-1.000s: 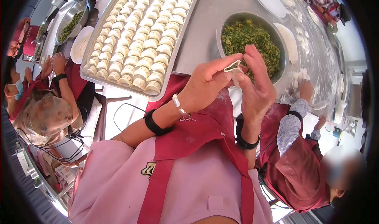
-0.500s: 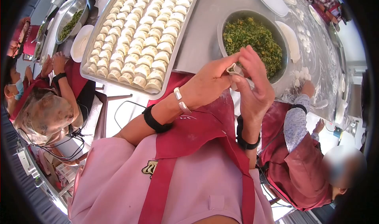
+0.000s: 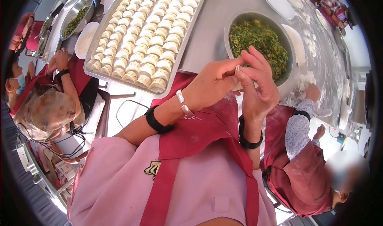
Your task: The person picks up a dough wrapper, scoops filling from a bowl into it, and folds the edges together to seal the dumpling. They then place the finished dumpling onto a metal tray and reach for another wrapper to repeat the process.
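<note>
Both my hands meet in front of my apron, pinching a small dumpling (image 3: 237,67) between the fingertips. Only a pale edge of its dough shows; the rest is hidden behind the fingers. My left hand (image 3: 211,84), with a silver bracelet at the wrist, is closed on one side of it. On the other side, my right hand (image 3: 261,86) presses thumb and forefinger against the dough. Just beyond my right hand stands a metal bowl (image 3: 228,36) of chopped green and yellow filling (image 3: 259,38).
A metal tray (image 3: 175,72) with rows of folded dumplings (image 3: 147,38) lies ahead on the left. White oval plates (image 3: 279,4) and floury dough pieces (image 3: 306,78) are on the steel table. Co-workers sit on both sides; one person's hand (image 3: 313,92) reaches to the dough at right.
My fingers have closed further over the dumpling, whose open edge showed before and is now mostly covered. The view has shifted slightly, moving tray and bowl a little.
</note>
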`<action>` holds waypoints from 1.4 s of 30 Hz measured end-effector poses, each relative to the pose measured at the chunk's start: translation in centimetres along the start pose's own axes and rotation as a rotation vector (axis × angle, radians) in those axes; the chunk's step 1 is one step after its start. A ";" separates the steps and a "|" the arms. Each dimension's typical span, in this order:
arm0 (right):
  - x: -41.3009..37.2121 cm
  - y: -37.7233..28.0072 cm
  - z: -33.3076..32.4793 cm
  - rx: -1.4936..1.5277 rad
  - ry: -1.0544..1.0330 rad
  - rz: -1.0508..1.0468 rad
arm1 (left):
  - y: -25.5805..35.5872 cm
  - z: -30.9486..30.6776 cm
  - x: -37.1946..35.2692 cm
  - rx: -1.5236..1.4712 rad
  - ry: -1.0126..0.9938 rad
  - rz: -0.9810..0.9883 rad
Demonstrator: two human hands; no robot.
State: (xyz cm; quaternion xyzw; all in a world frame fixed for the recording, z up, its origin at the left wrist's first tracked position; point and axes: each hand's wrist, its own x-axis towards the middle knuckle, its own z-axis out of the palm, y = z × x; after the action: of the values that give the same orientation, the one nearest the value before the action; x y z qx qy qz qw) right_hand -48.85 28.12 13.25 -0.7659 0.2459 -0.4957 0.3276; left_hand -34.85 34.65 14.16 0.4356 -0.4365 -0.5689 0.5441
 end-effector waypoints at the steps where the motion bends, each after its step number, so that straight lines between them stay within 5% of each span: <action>1: 0.1 0.1 0.0 -0.020 -0.019 0.001 | -0.1 -0.1 0.0 -0.005 0.016 0.003; 5: 0.9 -2.1 0.1 0.240 -0.040 0.258 | 0.8 -0.3 -0.5 -0.083 -0.036 -0.086; 10: 0.5 0.1 -0.2 0.372 -0.120 0.138 | 1.2 0.3 -0.8 -0.084 0.049 -0.006; 16: -0.4 -0.1 0.3 0.362 -0.076 0.231 | 0.1 0.3 -0.7 -0.126 0.075 0.038; 20: 0.1 -2.3 1.5 0.432 0.148 0.303 | -0.3 1.1 -0.6 -0.236 0.166 0.059; 25: -1.2 0.9 0.5 0.266 0.005 0.140 | -1.0 0.6 -0.7 -0.164 0.067 0.056; 28: -0.8 0.6 0.5 0.253 -0.033 0.213 | -1.0 0.9 -0.4 -0.220 0.143 0.001; 31: -0.2 -1.5 1.3 0.309 0.114 0.266 | -0.3 1.3 -0.4 -0.180 0.176 -0.001; 34: -0.8 0.0 0.7 0.175 0.072 0.151 | -0.1 1.4 -0.6 -0.290 0.083 -0.006; 37: -1.0 0.8 0.0 0.147 -0.022 0.139 | 0.3 1.4 -0.7 -0.891 0.039 -0.105; 42: 0.0 -0.9 0.8 0.099 0.038 0.172 | -0.7 1.0 -0.3 -0.879 0.057 -0.099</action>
State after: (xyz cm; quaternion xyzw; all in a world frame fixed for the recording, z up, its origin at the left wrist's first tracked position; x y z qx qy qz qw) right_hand -48.09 28.92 13.72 -0.7153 0.2919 -0.4916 0.4018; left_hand -35.94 34.96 13.70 0.1985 -0.1165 -0.7135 0.6618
